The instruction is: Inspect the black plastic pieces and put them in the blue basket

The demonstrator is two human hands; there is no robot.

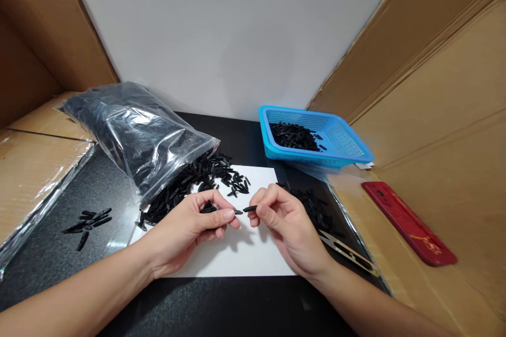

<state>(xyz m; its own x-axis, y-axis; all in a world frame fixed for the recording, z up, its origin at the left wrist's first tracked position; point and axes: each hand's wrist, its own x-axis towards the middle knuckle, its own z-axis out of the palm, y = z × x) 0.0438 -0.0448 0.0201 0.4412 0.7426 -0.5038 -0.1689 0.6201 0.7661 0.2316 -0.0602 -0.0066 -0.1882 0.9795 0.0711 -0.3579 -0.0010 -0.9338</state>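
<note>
My left hand (pixel 209 216) pinches a small black piece (pixel 237 212), of which only the tip shows past the thumb. Between the thumb and fingers of my right hand (pixel 282 216) is another slim, dark pointed piece (pixel 250 209). The two tips face each other, close together, above a white sheet (pixel 237 260). Behind my left hand a heap of similar black pieces (pixel 169 197) spreads over the sheet's back left part. Some of them (pixel 239 183) lie loose just beyond my fingers. Their exact kind is too small to make out.
A clear plastic bag (pixel 134 126) full of dark pieces leans at back left. A blue basket (pixel 336 155) holds more, back right. Several pieces (pixel 89 221) lie far left, others (pixel 312 205) behind my right hand. A red phone-shaped object (pixel 409 224) and cardboard walls (pixel 443 84) stand right.
</note>
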